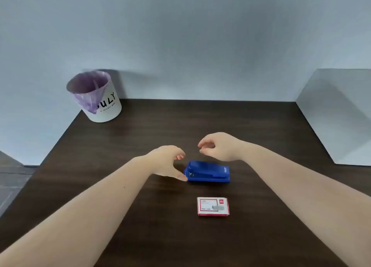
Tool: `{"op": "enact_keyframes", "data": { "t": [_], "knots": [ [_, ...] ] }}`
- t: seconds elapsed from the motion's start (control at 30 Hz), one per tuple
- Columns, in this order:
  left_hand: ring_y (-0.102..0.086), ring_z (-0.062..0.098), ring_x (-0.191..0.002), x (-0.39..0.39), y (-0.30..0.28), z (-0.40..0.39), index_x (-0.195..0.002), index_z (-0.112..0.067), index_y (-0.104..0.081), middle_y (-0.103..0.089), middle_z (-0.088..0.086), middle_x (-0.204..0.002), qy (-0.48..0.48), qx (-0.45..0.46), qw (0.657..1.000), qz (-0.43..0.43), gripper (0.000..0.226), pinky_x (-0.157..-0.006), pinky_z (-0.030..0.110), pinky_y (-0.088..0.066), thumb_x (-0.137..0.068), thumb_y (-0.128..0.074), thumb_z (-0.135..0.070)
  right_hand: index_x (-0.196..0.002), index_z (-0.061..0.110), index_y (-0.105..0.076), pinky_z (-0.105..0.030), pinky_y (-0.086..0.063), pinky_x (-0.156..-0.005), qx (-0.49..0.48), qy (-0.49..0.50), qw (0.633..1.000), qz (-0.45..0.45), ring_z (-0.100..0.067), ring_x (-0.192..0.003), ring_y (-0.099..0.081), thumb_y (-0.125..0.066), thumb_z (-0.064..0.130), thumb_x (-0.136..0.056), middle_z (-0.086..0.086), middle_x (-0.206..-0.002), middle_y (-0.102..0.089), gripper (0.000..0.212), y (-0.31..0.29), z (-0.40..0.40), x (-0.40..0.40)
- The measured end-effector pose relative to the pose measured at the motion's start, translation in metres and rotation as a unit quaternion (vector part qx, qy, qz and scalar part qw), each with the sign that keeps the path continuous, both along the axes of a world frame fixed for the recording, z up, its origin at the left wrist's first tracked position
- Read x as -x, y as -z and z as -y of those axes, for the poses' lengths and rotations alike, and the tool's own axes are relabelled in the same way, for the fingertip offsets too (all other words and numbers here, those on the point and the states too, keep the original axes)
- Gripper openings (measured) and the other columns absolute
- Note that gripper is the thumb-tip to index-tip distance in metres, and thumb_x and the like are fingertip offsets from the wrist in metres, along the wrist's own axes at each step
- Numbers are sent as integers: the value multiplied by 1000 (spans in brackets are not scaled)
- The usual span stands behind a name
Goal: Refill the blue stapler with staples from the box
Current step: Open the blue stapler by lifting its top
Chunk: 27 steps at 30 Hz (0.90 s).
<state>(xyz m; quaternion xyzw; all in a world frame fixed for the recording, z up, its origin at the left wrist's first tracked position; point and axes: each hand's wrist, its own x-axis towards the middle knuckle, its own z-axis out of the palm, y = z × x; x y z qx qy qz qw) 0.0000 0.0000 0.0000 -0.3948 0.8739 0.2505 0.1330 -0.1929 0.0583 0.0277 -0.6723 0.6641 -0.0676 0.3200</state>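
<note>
A blue stapler lies closed on the dark wooden table, its length running left to right. My left hand is just left of it with fingers curled apart, and the thumb tip touches the stapler's left end. My right hand hovers just beyond the stapler's far side, fingers loosely bent, holding nothing. A small red and white staple box lies flat and closed on the table, nearer to me than the stapler.
A white bin lined with a purple bag stands at the table's back left corner. A grey wall runs behind the table, and a pale block borders the right edge. Floor shows at the left.
</note>
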Motion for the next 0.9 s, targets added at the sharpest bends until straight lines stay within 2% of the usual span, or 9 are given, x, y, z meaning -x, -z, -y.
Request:
{"op": "enact_keyframes", "data": {
  "t": [0.17,0.3,0.37,0.43,0.47,0.53,0.63,0.77,0.9],
  "knots": [
    [-49,11,-101,4,31,-9,-118,-25,-53,-50,-8,-110,-14,27,998,-53,72,-91,29,-47,-58,-78,-54,-120,19,-60,-27,-42,-94,26,-16,999,-18,-16,-112,-55,-50,29,-93,0,-124,-62,30,27,-4,-4],
    [-49,14,-101,0,52,-10,-111,-27,-55,-51,-7,-106,-36,61,990,-125,62,-92,34,-48,-59,-78,-52,-114,16,-64,-25,-38,-91,87,-21,996,-8,-17,-109,-54,-42,31,-96,0,-121,-63,32,47,-6,-10],
    [-51,12,-103,-4,61,-12,-111,-30,-57,-50,-8,-105,-51,57,982,-172,57,-95,32,-46,-62,-78,-48,-102,14,-67,-28,-42,-86,121,-17,992,8,-19,-98,-58,-38,36,-97,-3,-107,-67,37,54,-7,-13],
    [-51,10,-106,-9,71,-19,-109,-32,-60,-50,-9,-109,-76,59,970,-222,49,-98,31,-43,-65,-77,-46,-86,19,-65,-24,-41,-73,155,-11,988,26,-16,-83,-56,-36,43,-96,2,-87,-65,39,59,-15,-16],
    [-51,9,-108,-10,76,-23,-108,-33,-61,-51,-9,-111,-88,77,963,-241,46,-100,32,-42,-67,-75,-47,-86,21,-65,-24,-40,-71,176,-14,984,31,-14,-82,-56,-37,44,-95,4,-86,-64,38,61,-20,-18],
    [-50,10,-112,-11,86,-33,-113,-34,-61,-52,-9,-118,-105,128,954,-251,45,-101,35,-42,-72,-69,-50,-102,19,-66,-26,-42,-75,222,-21,974,25,-15,-89,-57,-45,45,-92,2,-97,-66,35,67,-32,-21],
    [-49,12,-119,-11,93,-51,-120,-30,-58,-53,-8,-126,-127,180,944,-245,45,-103,36,-41,-80,-60,-49,-115,18,-60,-28,-43,-76,273,-23,962,-7,-18,-89,-57,-60,38,-86,1,-99,-64,36,76,-50,-26],
    [-50,12,-120,-7,90,-68,-123,-27,-57,-52,-7,-132,-148,198,942,-226,43,-102,33,-41,-84,-56,-47,-115,16,-57,-35,-46,-82,284,12,958,-27,-19,-89,-54,-62,28,-83,-1,-102,-62,34,78,-62,-32],
    [-50,12,-119,-8,87,-74,-122,-28,-57,-53,-8,-131,-157,191,942,-228,43,-101,33,-42,-83,-57,-46,-113,13,-58,-33,-45,-79,279,7,960,-33,-22,-91,-57,-62,25,-84,-7,-109,-65,31,73,-63,-32]
  ]
}}
